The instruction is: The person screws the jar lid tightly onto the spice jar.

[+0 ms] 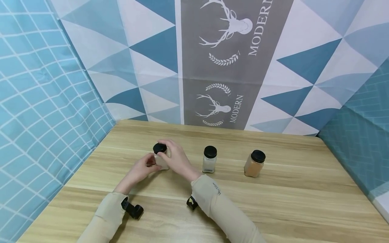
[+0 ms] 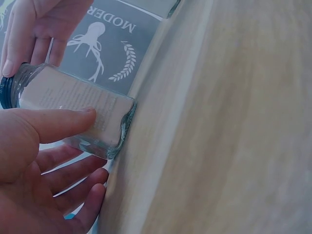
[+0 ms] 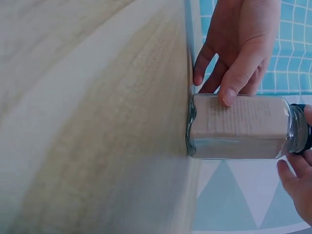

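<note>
A square glass jar point(image 1: 162, 162) of pale powder, capped with a black lid point(image 1: 159, 147), stands upright on the left part of the table. My left hand point(image 1: 142, 170) holds its lower body, the thumb point(image 2: 63, 124) lying across the printed face and the fingers around the other side. From the right, my right hand point(image 1: 177, 159) grips the top at the lid, as the right wrist view also shows with fingertips at the lid point(image 3: 307, 127). The lid looks seated on the jar.
To the right stand a second black-lidded jar point(image 1: 209, 160) with whitish contents and a third jar point(image 1: 254, 164) with orange-brown contents. The wood-grain table point(image 1: 273, 209) meets a patterned cloth backdrop point(image 1: 152, 60) behind and blue cloth point(image 1: 39, 87) on the left.
</note>
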The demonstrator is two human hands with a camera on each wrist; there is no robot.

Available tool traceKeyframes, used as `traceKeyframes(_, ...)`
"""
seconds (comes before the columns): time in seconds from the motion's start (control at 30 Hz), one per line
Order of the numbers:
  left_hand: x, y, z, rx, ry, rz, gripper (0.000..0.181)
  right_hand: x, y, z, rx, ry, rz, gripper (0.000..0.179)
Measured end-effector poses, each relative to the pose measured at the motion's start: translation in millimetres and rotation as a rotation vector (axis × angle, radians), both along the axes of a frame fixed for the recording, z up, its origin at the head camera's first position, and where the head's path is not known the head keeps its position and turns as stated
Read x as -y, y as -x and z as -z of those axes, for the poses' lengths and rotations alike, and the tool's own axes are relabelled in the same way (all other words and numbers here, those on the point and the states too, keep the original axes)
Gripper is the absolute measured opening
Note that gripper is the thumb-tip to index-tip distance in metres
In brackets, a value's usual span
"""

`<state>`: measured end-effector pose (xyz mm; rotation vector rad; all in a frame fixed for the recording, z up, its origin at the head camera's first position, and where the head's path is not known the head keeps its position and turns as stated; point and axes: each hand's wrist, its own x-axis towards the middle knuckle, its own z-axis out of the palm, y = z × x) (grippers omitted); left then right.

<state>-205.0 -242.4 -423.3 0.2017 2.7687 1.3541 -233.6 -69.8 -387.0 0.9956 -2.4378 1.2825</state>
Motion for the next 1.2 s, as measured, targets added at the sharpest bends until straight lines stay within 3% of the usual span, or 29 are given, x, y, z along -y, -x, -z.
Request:
traceKeyframes(0.17,-0.7,-0.6,0.5,0.0,0.02,0.002,0.044,-1,-0.5,2.6,-0.061,0.051,-0.008,0.037)
traceKeyframes(0.37,-1.0,-0.4,1.1,0.0,0.039,-0.009,0.043,-3,-0.5,5.8,-0.049,0.083,0.0,0.038)
traceKeyframes(0.93,-0.1,0.8,2.7,-0.001,0.032,0.004,0.048,-8,1.2,6.2,-0.061,-0.017,0.041,0.036)
traceKeyframes(1.2,0.0,1.5,2.3,-0.002,0.025,0.003,0.049,-13,1.2,7.2,-0.09,0.034,0.067,0.027)
